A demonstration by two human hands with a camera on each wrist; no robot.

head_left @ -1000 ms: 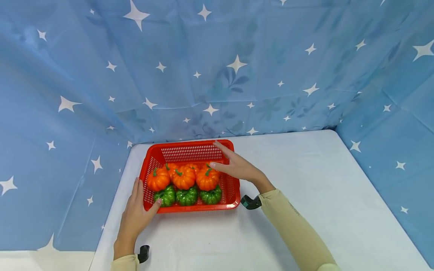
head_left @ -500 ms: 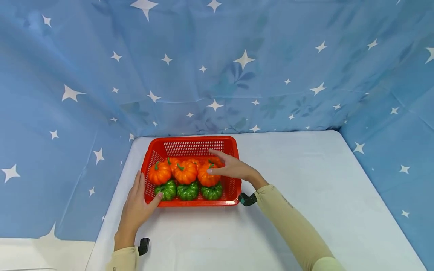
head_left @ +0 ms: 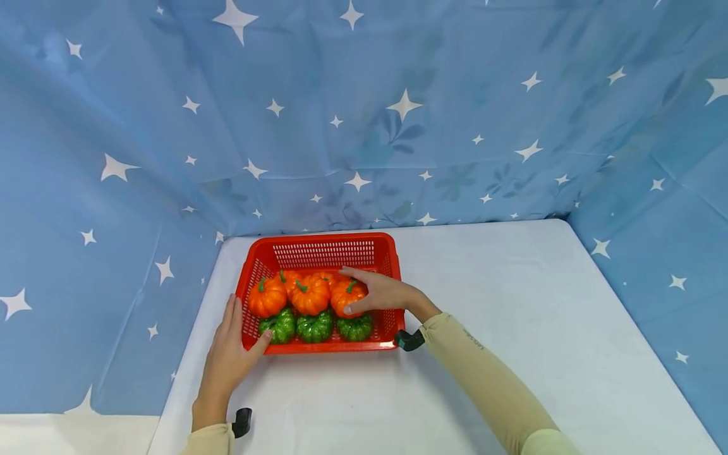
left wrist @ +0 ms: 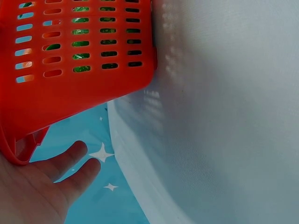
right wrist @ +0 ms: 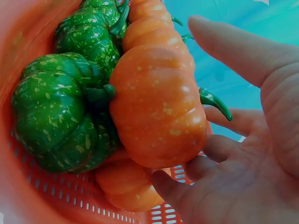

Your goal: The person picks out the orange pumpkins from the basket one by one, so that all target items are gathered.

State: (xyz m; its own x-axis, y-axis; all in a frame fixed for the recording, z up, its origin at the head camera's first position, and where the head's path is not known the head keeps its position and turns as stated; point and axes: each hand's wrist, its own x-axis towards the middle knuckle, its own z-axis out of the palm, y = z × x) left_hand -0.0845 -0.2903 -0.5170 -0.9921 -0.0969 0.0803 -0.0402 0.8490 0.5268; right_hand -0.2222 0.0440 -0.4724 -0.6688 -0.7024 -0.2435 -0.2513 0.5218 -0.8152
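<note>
A red plastic basket (head_left: pixel 318 239) stands at the table's back left, with orange pumpkins in it and a row of green pumpkins (head_left: pixel 315 327) along its front. My left hand (head_left: pixel 226 360) lies at the basket's front left corner, thumb over the rim and fingers extended along the outside. Seen from the left wrist, those fingers (left wrist: pixel 77 179) are loose beneath the basket's rim. My right hand (head_left: pixel 382 294) is over the rightmost orange pumpkin (head_left: pixel 342 296), thumb and fingers spread around it. In the right wrist view, fingertips come right up to this pumpkin (right wrist: pixel 159 107), beside its green stem.
A white cloth covers the table (head_left: pixel 512 316), which extends right and forward of the basket. Blue curtain (head_left: pixel 455 114) with white stars hangs behind and at both sides. Another orange pumpkin (right wrist: pixel 131 186) lies lower in the basket.
My right hand has moved left and down, from the basket's right side onto the rightmost orange pumpkin. The left hand stays at the corner; the head view has shifted slightly.
</note>
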